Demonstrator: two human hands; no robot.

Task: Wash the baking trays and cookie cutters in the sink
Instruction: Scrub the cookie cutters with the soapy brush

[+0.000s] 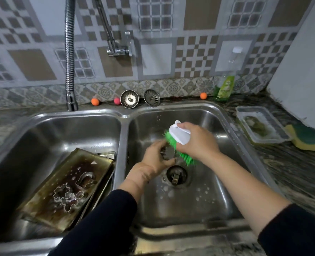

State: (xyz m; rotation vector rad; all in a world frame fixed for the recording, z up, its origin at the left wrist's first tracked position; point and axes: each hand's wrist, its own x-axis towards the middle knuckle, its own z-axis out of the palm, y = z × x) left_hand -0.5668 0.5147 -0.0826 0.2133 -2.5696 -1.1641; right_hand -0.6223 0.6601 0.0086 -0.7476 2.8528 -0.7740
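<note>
The left hand (154,159) pinches a small metal cookie cutter (168,152) over the right sink basin (216,191); the right hand (195,140) grips a green-bristled scrub brush (179,137) against it. Wet and soapy, the cutter could slip into the open drain (176,175) directly beneath.

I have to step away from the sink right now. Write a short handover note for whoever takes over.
Left hand holds a cookie cutter over the right basin.
Right hand grips the green brush, bristles on that cutter.
Baking trays lean in the left basin, still stained, with more cutters lying on the top one.
Left: finish this cutter, then the other cutters and the trays.
</note>
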